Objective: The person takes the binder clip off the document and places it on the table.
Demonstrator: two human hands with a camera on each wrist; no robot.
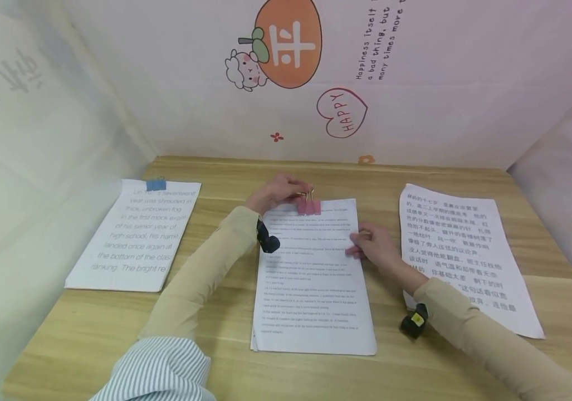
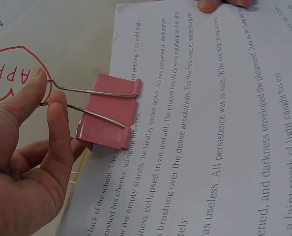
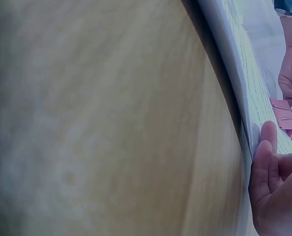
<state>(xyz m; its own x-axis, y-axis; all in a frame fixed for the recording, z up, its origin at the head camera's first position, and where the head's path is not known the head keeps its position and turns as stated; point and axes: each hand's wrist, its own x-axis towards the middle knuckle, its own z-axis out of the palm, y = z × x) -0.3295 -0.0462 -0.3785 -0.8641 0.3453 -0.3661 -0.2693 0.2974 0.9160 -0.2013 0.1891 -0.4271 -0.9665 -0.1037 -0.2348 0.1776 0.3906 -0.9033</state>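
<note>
The left hand (image 1: 282,190) is pinching the pink clip (image 2: 111,104) by its handles (image 2: 94,92), papers (image 1: 311,289) lying beyond its fingertips. The right hand (image 1: 375,245) is touching their edge, grip unclear; over-squeezing could be freeing sheets.

Perhaps an office or study corner, wooden tabletop (image 1: 286,379), cartoon-printed backdrop (image 1: 446,106), clipped pages (image 1: 311,289).

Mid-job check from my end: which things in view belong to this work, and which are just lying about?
Apparently in use:
pink binder clip, its wire handles pinched by the left grip
middle pages, right edge touched by the right grip

Apparently just lying about:
left pages, with a blue clip at the top
right pages, Chinese text
</note>
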